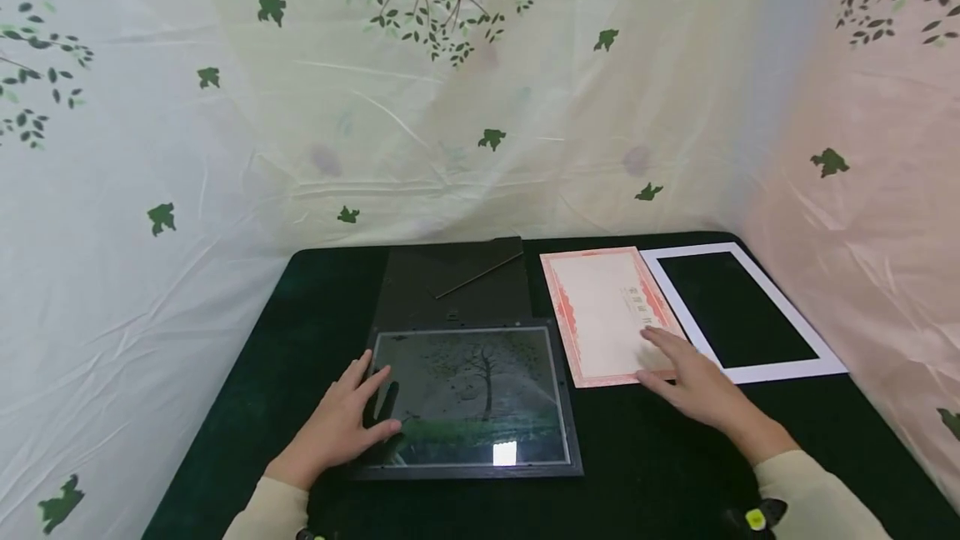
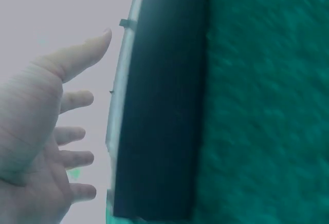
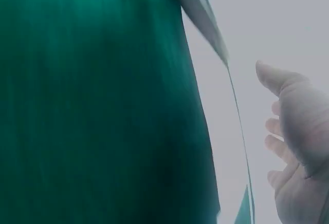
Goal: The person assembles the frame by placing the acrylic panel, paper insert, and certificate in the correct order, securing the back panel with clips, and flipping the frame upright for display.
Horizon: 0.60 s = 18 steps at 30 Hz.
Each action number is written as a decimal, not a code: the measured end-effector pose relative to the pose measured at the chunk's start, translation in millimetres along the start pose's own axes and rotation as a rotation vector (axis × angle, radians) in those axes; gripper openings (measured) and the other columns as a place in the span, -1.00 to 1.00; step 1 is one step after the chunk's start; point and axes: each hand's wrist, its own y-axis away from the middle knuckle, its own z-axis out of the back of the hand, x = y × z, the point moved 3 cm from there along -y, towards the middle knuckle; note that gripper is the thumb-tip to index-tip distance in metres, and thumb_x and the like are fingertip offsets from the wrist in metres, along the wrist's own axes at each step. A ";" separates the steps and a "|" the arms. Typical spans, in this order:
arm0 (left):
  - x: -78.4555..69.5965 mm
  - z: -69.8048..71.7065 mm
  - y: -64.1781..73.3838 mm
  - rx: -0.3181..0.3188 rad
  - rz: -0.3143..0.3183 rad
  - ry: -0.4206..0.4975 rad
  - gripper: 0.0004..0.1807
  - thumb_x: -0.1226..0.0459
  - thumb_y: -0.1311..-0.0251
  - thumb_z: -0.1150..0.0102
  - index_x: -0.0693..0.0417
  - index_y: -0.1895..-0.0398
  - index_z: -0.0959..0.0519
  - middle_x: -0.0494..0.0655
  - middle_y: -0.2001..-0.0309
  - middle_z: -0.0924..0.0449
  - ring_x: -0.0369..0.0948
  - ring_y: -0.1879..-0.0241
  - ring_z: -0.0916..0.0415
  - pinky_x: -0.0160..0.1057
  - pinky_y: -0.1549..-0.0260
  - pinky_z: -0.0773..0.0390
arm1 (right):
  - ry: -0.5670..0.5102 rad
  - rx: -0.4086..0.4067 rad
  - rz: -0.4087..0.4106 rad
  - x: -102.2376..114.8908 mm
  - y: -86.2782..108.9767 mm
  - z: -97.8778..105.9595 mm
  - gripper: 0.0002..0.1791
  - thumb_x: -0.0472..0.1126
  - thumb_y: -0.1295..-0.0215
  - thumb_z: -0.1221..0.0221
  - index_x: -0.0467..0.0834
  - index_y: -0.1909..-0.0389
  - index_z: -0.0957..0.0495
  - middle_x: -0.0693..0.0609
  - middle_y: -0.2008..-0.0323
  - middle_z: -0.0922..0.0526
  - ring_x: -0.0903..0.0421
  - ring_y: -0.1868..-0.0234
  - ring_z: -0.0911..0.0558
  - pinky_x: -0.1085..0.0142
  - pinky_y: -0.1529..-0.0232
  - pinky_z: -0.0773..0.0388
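A dark picture frame [image 1: 573,440] with a shiny clear pane [image 1: 450,373] lies flat at the front middle of the table. My left hand [image 1: 337,419] spreads its fingers over the frame's left side; in the left wrist view a gap shows between the thumb and the frame's edge [image 2: 159,106]. A certificate sheet [image 1: 592,315] with a red patterned border lies right of the frame. Over its lower right corner hovers my right hand [image 1: 693,382], fingers extended and holding nothing. A white rectangular mat border [image 1: 780,373] adjoins the sheet on the right.
Behind the frame lies a dark backing board [image 1: 412,290], partly covered by it, with a thin dark strip [image 1: 480,276] lying diagonally on top. Dark green cloth [image 1: 262,390] covers the table. A pale leaf-print curtain [image 1: 420,123] hangs around the back and sides.
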 end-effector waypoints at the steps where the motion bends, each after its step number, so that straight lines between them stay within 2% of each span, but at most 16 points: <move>1: -3.9 2.0 -0.4 -0.014 -0.017 -0.014 -0.08 -0.24 -0.04 -0.26 -0.01 -0.42 -0.28 0.20 -0.50 0.10 0.23 -0.42 0.08 0.40 -0.17 -0.10 | 0.020 0.017 -0.042 -13.5 4.5 7.7 -0.14 0.21 -0.24 -0.20 -0.20 -0.40 -0.20 -0.27 -0.36 -0.23 -0.30 -0.33 -0.23 -0.28 -0.20 -0.18; 5: -20.9 10.4 -3.8 -0.046 -0.084 -0.050 -0.10 -0.17 -0.05 -0.31 0.00 -0.42 -0.28 0.18 -0.49 0.07 0.22 -0.42 0.07 0.43 -0.15 -0.09 | 0.087 0.061 -0.144 -59.6 21.4 31.4 -0.04 0.31 -0.17 -0.20 -0.31 -0.35 -0.23 -0.41 -0.31 -0.23 -0.41 -0.27 -0.23 -0.35 -0.14 -0.18; 9: -38.0 14.9 -13.4 -0.036 -0.146 -0.090 -0.10 -0.19 -0.07 -0.27 -0.03 -0.44 -0.25 0.14 -0.50 0.08 0.18 -0.44 0.10 0.40 -0.18 -0.09 | 0.137 0.087 -0.162 -92.1 31.3 43.0 -0.03 0.32 -0.10 -0.24 -0.34 -0.30 -0.28 -0.47 -0.28 -0.20 -0.47 -0.24 -0.21 -0.38 -0.11 -0.16; 13: -60.8 15.8 -28.7 -0.004 -0.209 -0.121 -0.10 -0.22 -0.08 -0.24 -0.05 -0.45 -0.23 0.10 -0.51 0.10 0.14 -0.46 0.14 0.36 -0.21 -0.09 | 0.153 0.114 -0.138 -111.5 36.4 47.0 -0.07 0.27 -0.06 -0.30 -0.34 -0.26 -0.35 -0.50 -0.26 -0.21 -0.49 -0.22 -0.22 -0.38 -0.09 -0.17; 18: -94.1 12.3 -48.9 0.036 -0.273 -0.136 -0.11 -0.22 -0.10 -0.22 -0.08 -0.45 -0.22 0.06 -0.51 0.09 0.08 -0.48 0.18 0.30 -0.26 -0.06 | 0.182 0.159 -0.142 -124.1 38.7 46.2 -0.13 0.25 -0.08 -0.29 -0.29 -0.24 -0.40 -0.50 -0.26 -0.22 -0.51 -0.21 -0.22 -0.38 -0.08 -0.18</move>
